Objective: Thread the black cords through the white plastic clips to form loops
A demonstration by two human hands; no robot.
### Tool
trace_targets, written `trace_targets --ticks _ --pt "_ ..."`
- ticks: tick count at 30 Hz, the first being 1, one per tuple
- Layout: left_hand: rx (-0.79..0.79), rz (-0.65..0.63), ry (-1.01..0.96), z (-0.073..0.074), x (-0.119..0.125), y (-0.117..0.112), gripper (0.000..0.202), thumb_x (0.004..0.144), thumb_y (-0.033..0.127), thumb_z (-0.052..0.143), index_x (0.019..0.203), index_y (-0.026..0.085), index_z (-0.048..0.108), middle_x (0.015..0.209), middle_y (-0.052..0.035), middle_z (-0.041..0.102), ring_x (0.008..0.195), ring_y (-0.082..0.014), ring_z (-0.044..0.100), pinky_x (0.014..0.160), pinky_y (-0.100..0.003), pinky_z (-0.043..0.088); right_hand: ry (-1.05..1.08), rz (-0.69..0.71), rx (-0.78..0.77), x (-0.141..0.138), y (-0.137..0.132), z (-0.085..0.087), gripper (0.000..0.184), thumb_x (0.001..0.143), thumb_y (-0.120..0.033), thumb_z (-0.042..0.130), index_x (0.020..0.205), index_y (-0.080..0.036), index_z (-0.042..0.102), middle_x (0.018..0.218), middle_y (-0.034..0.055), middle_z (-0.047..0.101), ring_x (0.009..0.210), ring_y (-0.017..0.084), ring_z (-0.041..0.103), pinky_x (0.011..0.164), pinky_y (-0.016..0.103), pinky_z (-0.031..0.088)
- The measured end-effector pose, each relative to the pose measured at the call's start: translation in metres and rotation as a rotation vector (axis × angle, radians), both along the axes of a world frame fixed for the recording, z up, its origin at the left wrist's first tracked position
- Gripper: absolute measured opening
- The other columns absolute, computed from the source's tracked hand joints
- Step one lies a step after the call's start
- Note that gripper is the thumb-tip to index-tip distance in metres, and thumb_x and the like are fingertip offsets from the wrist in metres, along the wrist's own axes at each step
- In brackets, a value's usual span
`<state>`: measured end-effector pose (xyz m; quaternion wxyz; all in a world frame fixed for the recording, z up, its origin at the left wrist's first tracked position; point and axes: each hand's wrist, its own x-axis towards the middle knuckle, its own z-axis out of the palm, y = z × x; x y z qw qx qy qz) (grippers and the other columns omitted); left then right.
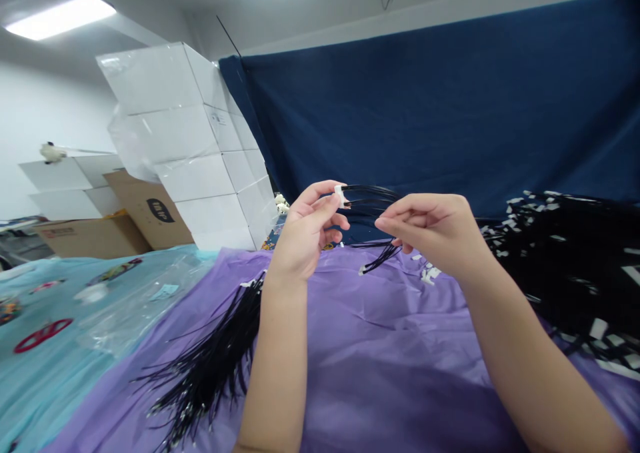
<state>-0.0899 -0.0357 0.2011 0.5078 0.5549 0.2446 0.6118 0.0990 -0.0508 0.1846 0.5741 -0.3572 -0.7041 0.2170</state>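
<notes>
Between the thumb and fingers of my left hand (307,230) is a small white connector (341,196). Several thin black wires (373,190) run from it in an arc toward my right hand (433,226), whose thumb and fingertips are pinched on them. Below the right fingers, more black wires hang down and end in a small white tip (363,270). A bundle of black wires (215,353) lies on the purple cloth (380,373), left of my left forearm. On the right side is a large heap of black wires (565,260) with white ends.
White boxes (185,133) stand stacked at the back left, near open brown cartons (145,206). A dark blue curtain (430,106) hangs behind. Red-handled scissors (44,335) and a clear plastic bag (145,306) lie on the light blue cloth (65,380).
</notes>
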Motion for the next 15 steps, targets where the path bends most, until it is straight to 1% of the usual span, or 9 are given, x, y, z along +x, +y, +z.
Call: trace_targets --ticks 10,15 --pt "-0.010 -0.002 -0.012 0.0010 0.0016 -0.0018 0.021 0.074 0.025 0.076 0.093 0.021 0.067 0.079 0.0008 0.061 0.052 -0.0073 0.060 0.040 -0.016 0.041 0.022 0.018 0.000 0.0000 -0.0007 0.0001 0.019 0.076 -0.036 0.077 0.073 -0.018 0.071 0.052 -0.0001 0.061 0.041 0.010 0.052 0.038 0.020 0.039" --pt "0.008 0.011 0.003 -0.0008 0.0012 0.0008 0.021 0.075 0.027 0.075 0.094 0.021 0.068 0.078 0.0006 0.060 0.053 -0.0078 0.060 0.040 -0.016 0.041 0.013 0.020 0.006 -0.0003 -0.0008 0.0004 0.017 0.076 -0.034 0.076 0.073 -0.018 0.071 0.052 -0.0005 0.061 0.041 0.010 0.052 0.039 0.020 0.040"
